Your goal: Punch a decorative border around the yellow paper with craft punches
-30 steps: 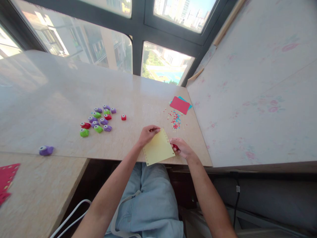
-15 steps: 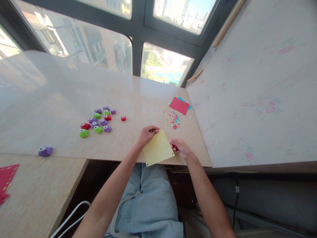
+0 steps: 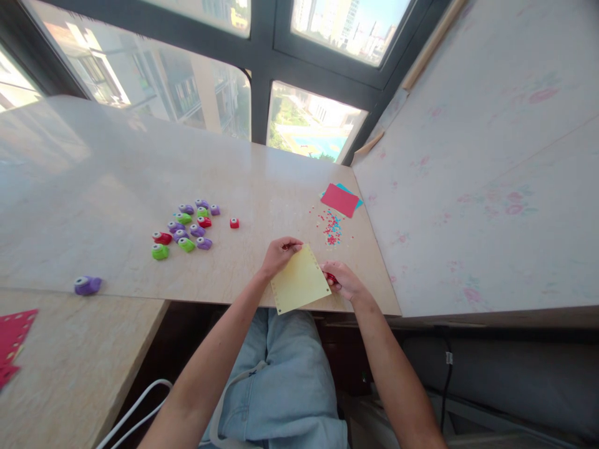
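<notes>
A yellow sheet of paper (image 3: 301, 282) with small holes punched along its edges lies tilted over the counter's front edge. My left hand (image 3: 282, 255) is closed on its upper left corner. At the right edge of the sheet, my right hand (image 3: 344, 279) is closed around a red craft punch (image 3: 331, 278), mostly hidden by the fingers. Whether the punch's slot grips the paper is hard to see. Beyond the sheet, small red and blue paper bits (image 3: 332, 229) are scattered on the counter.
Several purple, green and red craft punches (image 3: 186, 244) stand grouped at left. A single red punch (image 3: 234, 223) sits apart, and a purple one (image 3: 88, 285) is farther left. Red and blue cards (image 3: 339, 200) lie near the wall (image 3: 468, 187). Punched red paper (image 3: 16, 337) rests at far left.
The whole view has shifted very slightly. Both hands, the yellow paper and the red punch keep about the same places.
</notes>
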The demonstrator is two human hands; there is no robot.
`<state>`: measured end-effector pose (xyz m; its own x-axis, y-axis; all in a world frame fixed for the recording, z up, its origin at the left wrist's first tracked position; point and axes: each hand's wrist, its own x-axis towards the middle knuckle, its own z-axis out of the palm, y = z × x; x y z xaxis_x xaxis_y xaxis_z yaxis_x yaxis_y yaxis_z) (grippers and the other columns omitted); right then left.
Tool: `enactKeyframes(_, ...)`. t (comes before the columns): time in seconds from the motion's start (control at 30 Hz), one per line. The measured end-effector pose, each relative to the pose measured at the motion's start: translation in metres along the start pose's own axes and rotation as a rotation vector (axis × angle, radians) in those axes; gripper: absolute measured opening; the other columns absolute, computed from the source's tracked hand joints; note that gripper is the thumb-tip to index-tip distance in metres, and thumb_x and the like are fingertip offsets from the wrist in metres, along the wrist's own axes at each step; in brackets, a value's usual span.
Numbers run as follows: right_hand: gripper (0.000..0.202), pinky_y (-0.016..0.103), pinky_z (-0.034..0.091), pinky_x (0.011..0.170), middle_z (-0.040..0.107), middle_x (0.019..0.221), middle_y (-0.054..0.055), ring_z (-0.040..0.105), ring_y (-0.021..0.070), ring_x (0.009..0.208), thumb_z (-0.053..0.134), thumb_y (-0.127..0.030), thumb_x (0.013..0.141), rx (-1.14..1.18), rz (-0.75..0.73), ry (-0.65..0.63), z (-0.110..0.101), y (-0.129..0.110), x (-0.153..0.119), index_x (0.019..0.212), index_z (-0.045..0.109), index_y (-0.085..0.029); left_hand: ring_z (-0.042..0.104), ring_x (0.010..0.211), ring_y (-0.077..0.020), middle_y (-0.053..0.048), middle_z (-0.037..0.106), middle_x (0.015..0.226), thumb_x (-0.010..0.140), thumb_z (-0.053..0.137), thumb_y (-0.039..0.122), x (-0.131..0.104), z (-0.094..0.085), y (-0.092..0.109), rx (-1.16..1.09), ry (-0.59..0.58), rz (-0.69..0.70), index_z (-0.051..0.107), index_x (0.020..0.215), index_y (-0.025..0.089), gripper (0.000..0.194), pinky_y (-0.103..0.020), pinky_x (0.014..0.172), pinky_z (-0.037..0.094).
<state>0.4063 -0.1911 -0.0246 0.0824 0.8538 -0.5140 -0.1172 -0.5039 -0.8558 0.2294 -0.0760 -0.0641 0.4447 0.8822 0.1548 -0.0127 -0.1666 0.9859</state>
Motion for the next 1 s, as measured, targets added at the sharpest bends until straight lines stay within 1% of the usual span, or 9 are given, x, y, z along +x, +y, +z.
enactKeyframes(0.2,0.024,0.019,0.01,0.035,0.043,0.048,-0.007,0.029,0.0041,0.039,0.066,-0.037,0.067,-0.048,-0.042,-0.025,-0.004,0.004,0.002,0.059,0.056,-0.017,0.064,0.072,-0.0162,-0.007,0.074,0.085,0.08,0.062,0.031,0.0,-0.001,0.001,-0.006,0.051,-0.018,0.073,0.087,0.017,0.019,-0.027,0.065,0.051)
enactKeyframes(0.43,0.029,0.019,0.01,0.036,0.042,0.048,-0.007,0.03,0.0043,0.04,0.069,-0.042,0.068,-0.029,-0.049,-0.012,-0.007,0.005,-0.001,0.061,0.057,-0.017,0.065,0.075,-0.0169,-0.007,0.074,0.086,0.081,0.061,0.03,-0.001,-0.001,0.002,-0.002,0.028,-0.002,0.073,0.087,0.017,0.019,-0.028,0.067,0.051)
enactKeyframes(0.53,0.028,0.018,0.011,0.035,0.042,0.048,-0.007,0.03,0.0041,0.04,0.07,-0.042,0.067,0.003,-0.035,-0.005,-0.007,0.005,-0.002,0.062,0.058,-0.017,0.064,0.076,-0.0167,-0.007,0.073,0.086,0.081,0.061,0.03,-0.001,-0.002,0.002,-0.004,0.025,-0.004,0.073,0.087,0.016,0.019,-0.028,0.067,0.051)
enactKeyframes(0.63,0.026,0.017,0.012,0.035,0.045,0.051,-0.006,0.032,0.0036,0.041,0.072,-0.039,0.066,0.07,-0.012,0.005,-0.008,0.006,-0.001,0.064,0.059,-0.016,0.064,0.075,-0.0165,-0.007,0.073,0.086,0.081,0.061,0.03,-0.001,-0.002,0.001,-0.001,0.021,-0.003,0.072,0.088,0.017,0.019,-0.027,0.067,0.051)
enactKeyframes(0.7,0.024,0.016,0.013,0.034,0.048,0.054,-0.006,0.032,0.0031,0.041,0.073,-0.036,0.064,0.167,-0.05,0.071,-0.01,0.005,0.002,0.071,0.063,-0.016,0.064,0.075,-0.0164,-0.007,0.073,0.086,0.081,0.061,0.031,0.0,-0.002,0.0,0.006,0.015,0.0,0.072,0.088,0.017,0.019,-0.027,0.067,0.05)
enactKeyframes(0.77,0.027,0.016,0.016,0.034,0.049,0.057,-0.007,0.031,0.0029,0.041,0.075,-0.033,0.061,0.314,-0.144,0.185,-0.014,0.005,0.007,0.08,0.063,-0.018,0.064,0.074,-0.0162,-0.007,0.073,0.085,0.081,0.061,0.031,0.0,-0.002,-0.001,0.012,0.011,0.005,0.072,0.087,0.017,0.019,-0.027,0.066,0.05)
enactKeyframes(0.83,0.032,0.016,0.019,0.034,0.048,0.056,-0.008,0.031,0.0035,0.041,0.076,-0.032,0.058,0.433,-0.238,0.286,-0.019,0.006,0.014,0.085,0.062,-0.021,0.064,0.074,-0.0163,-0.007,0.073,0.085,0.081,0.061,0.032,0.001,-0.002,-0.002,0.01,0.008,0.005,0.071,0.087,0.017,0.019,-0.027,0.065,0.05)
enactKeyframes(0.9,0.035,0.017,0.021,0.035,0.047,0.055,-0.009,0.033,0.0047,0.041,0.076,-0.032,0.058,0.466,-0.283,0.332,-0.025,0.008,0.018,0.087,0.061,-0.023,0.064,0.074,-0.0163,-0.007,0.073,0.084,0.081,0.062,0.032,0.001,-0.002,-0.003,0.003,0.006,0.003,0.071,0.087,0.017,0.019,-0.027,0.065,0.05)
enactKeyframes(1.0,0.036,0.018,0.024,0.035,0.048,0.055,-0.009,0.035,0.0049,0.041,0.077,-0.033,0.058,0.458,-0.302,0.344,-0.03,0.013,0.02,0.09,0.061,-0.024,0.065,0.074,-0.0164,-0.006,0.073,0.084,0.08,0.062,0.032,0.001,-0.002,-0.004,-0.003,0.004,0.001,0.071,0.087,0.017,0.018,-0.026,0.065,0.051)
